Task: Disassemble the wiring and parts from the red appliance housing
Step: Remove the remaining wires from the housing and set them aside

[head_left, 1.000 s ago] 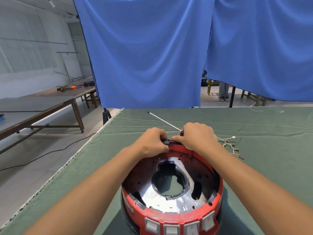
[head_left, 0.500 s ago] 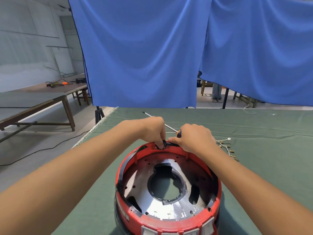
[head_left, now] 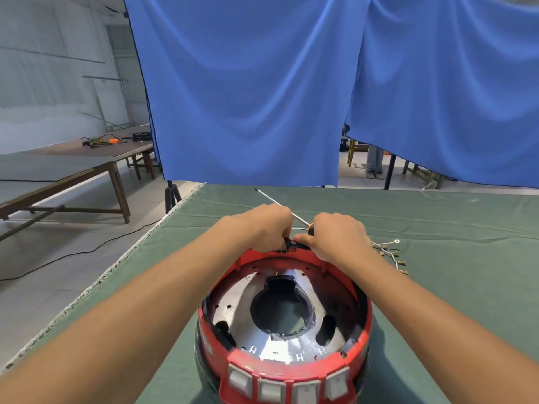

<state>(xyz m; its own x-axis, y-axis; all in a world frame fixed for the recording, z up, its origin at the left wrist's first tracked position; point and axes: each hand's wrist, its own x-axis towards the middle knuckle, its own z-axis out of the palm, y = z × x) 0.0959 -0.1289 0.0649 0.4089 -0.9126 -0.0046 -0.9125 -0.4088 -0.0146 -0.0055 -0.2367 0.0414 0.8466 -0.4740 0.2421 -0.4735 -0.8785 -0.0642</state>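
Ahead of you hang blue curtains (head_left: pixel 248 97) on stands, behind the green-clothed tabletop (head_left: pixel 437 228). To your left, long wooden tables (head_left: pixel 73 167) stand on a pale tiled floor (head_left: pixel 43 272) beside a whitish wall (head_left: pixel 43 83).

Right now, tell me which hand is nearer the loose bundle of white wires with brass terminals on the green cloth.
Right. The right hand sits just beside the white wire bundle; the left hand is farther away, across the red housing rim.

Housing (head_left: pixel 297 371): glossy red plastic, dull metal plate inside. Screwdriver shaft (head_left: pixel 277 204): bright metal. Table cover (head_left: pixel 452 287): matt green cloth.
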